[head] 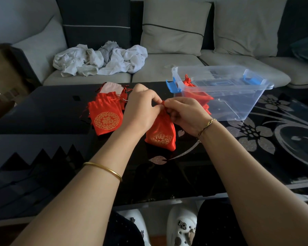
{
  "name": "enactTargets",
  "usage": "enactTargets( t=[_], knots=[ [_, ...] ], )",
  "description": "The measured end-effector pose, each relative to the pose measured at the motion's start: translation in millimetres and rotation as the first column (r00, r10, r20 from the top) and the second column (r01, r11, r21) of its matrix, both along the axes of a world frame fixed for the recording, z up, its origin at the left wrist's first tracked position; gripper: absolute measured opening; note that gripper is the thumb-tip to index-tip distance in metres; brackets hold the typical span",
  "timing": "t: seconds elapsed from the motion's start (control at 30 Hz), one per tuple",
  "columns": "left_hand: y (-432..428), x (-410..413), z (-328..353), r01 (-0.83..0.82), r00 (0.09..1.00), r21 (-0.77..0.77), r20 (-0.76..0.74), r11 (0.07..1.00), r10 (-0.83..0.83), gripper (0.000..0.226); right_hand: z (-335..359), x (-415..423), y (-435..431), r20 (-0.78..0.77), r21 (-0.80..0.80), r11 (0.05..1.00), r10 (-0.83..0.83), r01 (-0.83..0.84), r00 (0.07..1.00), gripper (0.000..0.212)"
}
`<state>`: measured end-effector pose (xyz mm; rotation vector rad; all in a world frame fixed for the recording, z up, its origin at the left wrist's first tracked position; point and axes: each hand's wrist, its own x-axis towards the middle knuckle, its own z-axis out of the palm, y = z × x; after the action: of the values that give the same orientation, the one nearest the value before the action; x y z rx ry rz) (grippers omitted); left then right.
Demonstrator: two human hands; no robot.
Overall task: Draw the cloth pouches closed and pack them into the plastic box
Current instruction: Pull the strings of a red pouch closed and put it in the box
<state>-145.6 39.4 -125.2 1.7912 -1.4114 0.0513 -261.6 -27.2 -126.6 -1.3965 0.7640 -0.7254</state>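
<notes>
Stack of open pouches waits at left on table. My left hand and right hand both pinch neck of red pouch, mid-table, cinching cord. I judge drawing step nearly done. Next: carry it right, drop into plastic box beside pouches already inside.

red pouch cinched; loose pouches left; clear box right.
</notes>
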Motion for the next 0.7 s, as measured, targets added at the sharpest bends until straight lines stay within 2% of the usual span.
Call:
enactTargets(
  t=[0.07, 0.17, 0.3, 0.37, 0.43, 0.5, 0.57, 0.6, 0.63, 0.7],
  knots=[
    [0, 1, 1, -0.005, 1.0, -0.015, 0.002, 1.0, 0.005, 0.002, 1, -3, -1, -0.058, -0.096, 0.995, -0.005, -0.001, 0.998, 0.009],
    [1, 9, 1, -0.023, 1.0, -0.008, 0.002, 1.0, 0.023, 0.006, 0, -12, -10, -0.185, -0.39, 0.917, -0.162, 0.079, 0.969, 0.011],
    [1, 11, -1, -0.018, 1.0, 0.044, 0.012, 0.999, 0.017, 0.01, -14, -15, -19, -0.173, -0.319, 0.925, -0.273, 0.208, 0.946, 0.015],
    [-1, 9, -4, 0.002, 0.997, 0.081, -0.08, 0.997, 0.004, 0.011, -19, -12, -16, -0.21, -0.356, 0.913, -0.284, 0.197, 0.935, 0.011],
    [-2, 7, -5, 0.044, 0.971, 0.099, -0.237, 0.994, -0.02, 0.012, -18, -13, -10, -0.203, -0.306, 0.943, -0.201, 0.133, 0.958, 0.015],
    [-2, 7, -3, 0.068, 0.936, 0.075, -0.351, 0.995, -0.038, 0.015, -17, -17, -4, -0.173, -0.186, 0.983, -0.036, 0.003, 0.984, 0.023],
    [-2, 3, 2, 0.089, 0.905, 0.049, -0.421, 0.995, -0.06, 0.015, -19, -20, -1, -0.306, -0.265, 0.958, 0.027, -0.113, 0.952, 0.042],
    [-2, 0, 5, 0.104, 0.891, 0.035, -0.446, 0.994, -0.078, 0.015, -20, -20, 0, -0.378, -0.331, 0.934, -0.004, -0.131, 0.926, 0.047],
    [-3, -3, 8, 0.118, 0.879, 0.019, -0.468, 0.993, -0.095, 0.015, -20, -21, 1, -0.412, -0.393, 0.912, -0.058, -0.12, 0.909, 0.045],
    [-6, -8, 13, 0.132, 0.851, -0.014, -0.51, 0.991, -0.121, 0.017, -18, -26, 1, -0.379, -0.46, 0.885, -0.127, -0.068, 0.917, 0.028]
  ],
)
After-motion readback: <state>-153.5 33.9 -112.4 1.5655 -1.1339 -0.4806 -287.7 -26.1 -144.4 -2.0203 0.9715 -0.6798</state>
